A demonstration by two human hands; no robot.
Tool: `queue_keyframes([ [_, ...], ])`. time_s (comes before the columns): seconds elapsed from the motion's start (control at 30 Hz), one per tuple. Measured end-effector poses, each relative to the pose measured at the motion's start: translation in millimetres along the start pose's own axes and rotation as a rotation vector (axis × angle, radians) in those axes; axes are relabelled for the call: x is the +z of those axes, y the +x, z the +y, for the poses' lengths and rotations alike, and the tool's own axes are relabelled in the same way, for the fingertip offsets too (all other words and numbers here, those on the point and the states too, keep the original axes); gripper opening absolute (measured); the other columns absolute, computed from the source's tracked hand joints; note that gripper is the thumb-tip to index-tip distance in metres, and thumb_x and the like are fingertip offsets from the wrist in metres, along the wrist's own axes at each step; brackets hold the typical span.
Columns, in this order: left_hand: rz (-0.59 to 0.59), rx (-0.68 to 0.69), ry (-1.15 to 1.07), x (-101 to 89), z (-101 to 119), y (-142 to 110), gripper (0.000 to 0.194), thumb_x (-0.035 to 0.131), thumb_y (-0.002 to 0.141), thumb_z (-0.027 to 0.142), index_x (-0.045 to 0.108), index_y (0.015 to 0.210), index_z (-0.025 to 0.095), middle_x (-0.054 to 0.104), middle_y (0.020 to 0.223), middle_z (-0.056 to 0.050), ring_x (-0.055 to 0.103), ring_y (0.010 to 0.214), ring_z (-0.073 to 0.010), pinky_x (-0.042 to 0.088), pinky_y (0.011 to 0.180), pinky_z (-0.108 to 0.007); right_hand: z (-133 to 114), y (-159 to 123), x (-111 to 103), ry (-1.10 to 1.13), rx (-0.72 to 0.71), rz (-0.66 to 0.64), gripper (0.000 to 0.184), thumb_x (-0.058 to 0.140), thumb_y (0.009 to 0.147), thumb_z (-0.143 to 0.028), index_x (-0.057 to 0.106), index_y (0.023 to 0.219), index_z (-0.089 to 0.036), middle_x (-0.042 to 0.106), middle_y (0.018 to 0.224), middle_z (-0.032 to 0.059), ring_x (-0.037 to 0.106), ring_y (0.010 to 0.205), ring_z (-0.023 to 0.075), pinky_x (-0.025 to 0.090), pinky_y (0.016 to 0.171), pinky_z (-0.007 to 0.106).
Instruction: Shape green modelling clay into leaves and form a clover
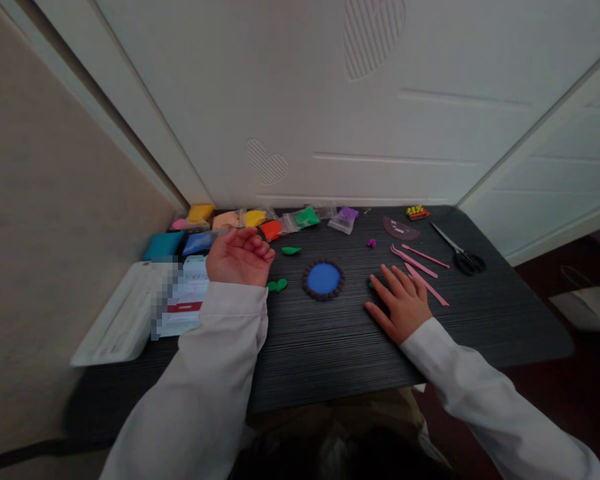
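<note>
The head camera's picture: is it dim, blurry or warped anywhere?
Head view: dim light, no strong glare; wide-angle stretching towards the edges; blocky pixels hide part of the printed sheet; the blue disc reads clearly, but fine detail looks soft.

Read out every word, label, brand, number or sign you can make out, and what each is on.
No text can be read with certainty.
Pale sheet with a dark red band: marks on it, blurred and partly pixelated.
White package: faint marks, too blurred to read.
Purple template: pale marks or cutouts, too small to tell.
</note>
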State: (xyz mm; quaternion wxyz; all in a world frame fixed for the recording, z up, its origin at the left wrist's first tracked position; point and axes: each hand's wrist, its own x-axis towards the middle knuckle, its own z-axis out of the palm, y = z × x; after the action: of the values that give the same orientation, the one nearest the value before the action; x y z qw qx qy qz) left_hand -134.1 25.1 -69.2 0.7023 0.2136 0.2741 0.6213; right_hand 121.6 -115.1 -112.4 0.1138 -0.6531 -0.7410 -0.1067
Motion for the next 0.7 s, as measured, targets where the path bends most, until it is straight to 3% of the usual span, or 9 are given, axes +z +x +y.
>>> queue_keyframes([
  [0.13,0.009,-0.013,-0.007,0.5,-1.0,-0.3,0.021,0.044,0.067,0.03,0.057,0.061,0.014,0.05,0.049,-0.002,0.045,0.043,-0.0121,0.035,0.042,-0.025,1.1,-1.2,-0.5,0.014,-0.028,0.053,0.035,0.046,0.078,-0.04,0.056,0.107,-0.023,0.048,0.123,0.009,0.036,0.117,0.0278,0.023,0.093,0.047],
  [0.23,0.004,-0.025,-0.018,0.3,-1.4,-0.2,0.022,0.044,0.068,0.03,0.057,0.061,0.014,0.05,0.049,-0.002,0.045,0.043,-0.0127,0.036,0.042,-0.026,-0.2,-1.0,-1.3,0.042,-0.118,-0.004,0.036,0.044,0.079,-0.04,0.052,0.112,-0.028,0.045,0.127,0.0062,0.034,0.119,0.0264,0.022,0.094,0.047],
  [0.4,0.011,-0.01,-0.004,1.0,-1.7,-0.4,0.022,0.044,0.067,0.03,0.057,0.06,0.014,0.05,0.048,-0.002,0.045,0.043,-0.0121,0.036,0.042,-0.025,-0.3,-0.4,-0.7,0.02,0.018,0.023,0.041,0.042,0.08,-0.042,0.054,0.111,-0.019,0.047,0.125,0.01,0.033,0.12,0.0273,0.023,0.094,0.046],
  [0.57,0.001,-0.021,0.02,0.7,-2.3,-0.4,0.022,0.045,0.065,0.03,0.058,0.06,0.014,0.05,0.048,-0.002,0.045,0.044,-0.0115,0.036,0.043,-0.025,0.4,-1.6,-3.6,0.069,-0.116,-0.004,0.03,0.044,0.08,-0.039,0.056,0.106,-0.032,0.049,0.124,0.003,0.034,0.119,0.0246,0.024,0.093,0.045],
  [0.7,0.0,-0.007,0.016,-0.1,-3.4,0.2,0.022,0.046,0.065,0.03,0.059,0.06,0.013,0.05,0.048,-0.002,0.045,0.044,-0.0116,0.036,0.043,-0.025,-0.6,-0.8,-2.8,0.053,-0.022,-0.005,0.039,0.042,0.08,-0.04,0.053,0.112,-0.022,0.049,0.123,0.0083,0.034,0.118,0.0264,0.024,0.093,0.045],
])
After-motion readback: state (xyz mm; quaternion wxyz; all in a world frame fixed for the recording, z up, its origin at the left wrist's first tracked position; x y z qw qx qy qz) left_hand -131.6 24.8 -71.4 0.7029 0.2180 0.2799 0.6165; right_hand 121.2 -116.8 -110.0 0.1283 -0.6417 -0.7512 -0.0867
